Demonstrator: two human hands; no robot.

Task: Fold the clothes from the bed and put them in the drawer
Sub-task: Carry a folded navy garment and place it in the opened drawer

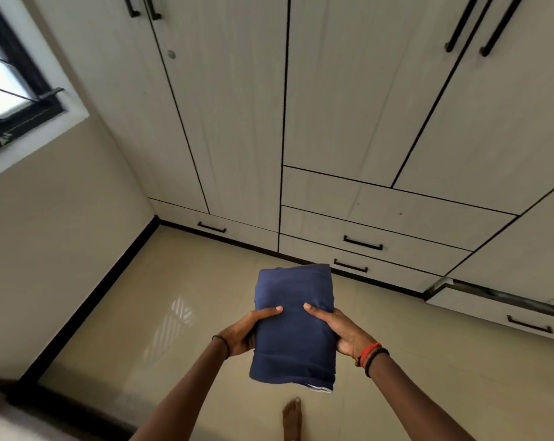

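A folded navy-blue garment (296,326) is held in front of me above the floor. My left hand (247,332) grips its left edge, thumb on top and fingers underneath. My right hand (339,332) grips the right edge the same way. Ahead stands a white wardrobe with drawers: two shut ones (363,243) with black handles in the middle, and one drawer (498,308) at the lower right pulled slightly open.
Tall wardrobe doors (237,106) fill the wall ahead. A window (11,90) is at the upper left. The glossy beige tiled floor (142,313) lies between me and the wardrobe. My bare foot (292,418) is below the garment. A bed edge (2,418) shows at the bottom left.
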